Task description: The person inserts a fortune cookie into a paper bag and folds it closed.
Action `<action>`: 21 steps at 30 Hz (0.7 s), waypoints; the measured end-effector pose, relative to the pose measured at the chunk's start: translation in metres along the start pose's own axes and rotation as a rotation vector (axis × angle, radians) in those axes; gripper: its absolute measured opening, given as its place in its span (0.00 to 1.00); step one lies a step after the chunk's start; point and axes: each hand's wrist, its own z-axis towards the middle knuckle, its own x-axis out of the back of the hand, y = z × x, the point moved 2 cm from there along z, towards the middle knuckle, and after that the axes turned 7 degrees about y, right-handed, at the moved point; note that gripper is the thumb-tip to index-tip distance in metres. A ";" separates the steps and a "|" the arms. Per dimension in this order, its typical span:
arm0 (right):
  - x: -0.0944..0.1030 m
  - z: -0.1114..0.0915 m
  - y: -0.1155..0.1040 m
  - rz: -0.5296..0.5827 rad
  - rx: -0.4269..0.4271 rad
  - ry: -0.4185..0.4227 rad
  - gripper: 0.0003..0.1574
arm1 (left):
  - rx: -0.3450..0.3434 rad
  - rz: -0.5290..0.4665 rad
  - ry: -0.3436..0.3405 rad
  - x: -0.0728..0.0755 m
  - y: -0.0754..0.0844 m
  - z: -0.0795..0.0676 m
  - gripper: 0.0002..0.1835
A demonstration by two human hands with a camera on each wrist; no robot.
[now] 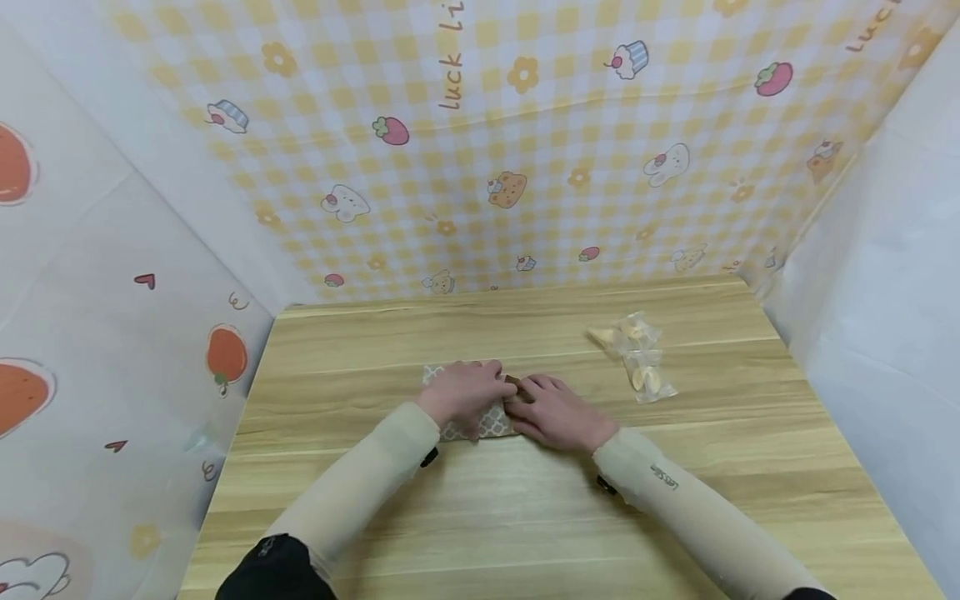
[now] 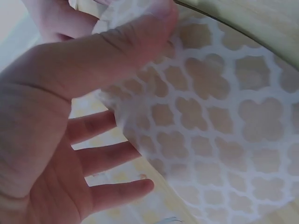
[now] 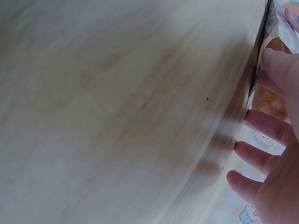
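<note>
A flat paper bag with a grey-and-white lattice print lies in front of me on the table. My left hand reaches over it from the left. In the left wrist view, the thumb presses on the bag near its mouth, and the other fingers are spread behind it. At the right end, my right hand holds a brown, bread-like piece at the bag's mouth, its thumb and index finger around it. Its other fingers stand apart, in the right wrist view. Most of the brown piece is hidden by the bag and fingers.
Several small clear packets with pale pieces inside lie at the right rear of the wooden table. A yellow checked cloth hangs behind the table's far edge. White sheets close off both sides.
</note>
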 end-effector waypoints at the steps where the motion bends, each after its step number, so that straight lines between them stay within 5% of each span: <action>1: 0.000 0.000 0.000 -0.001 0.000 0.004 0.26 | -0.003 0.010 0.002 0.001 0.002 0.001 0.41; 9: -0.001 0.002 -0.001 0.030 -0.024 0.000 0.22 | -0.065 0.054 0.029 0.009 0.006 0.003 0.38; 21: 0.002 0.001 -0.001 0.008 -0.004 0.001 0.25 | -0.067 -0.010 0.016 0.001 -0.003 0.004 0.37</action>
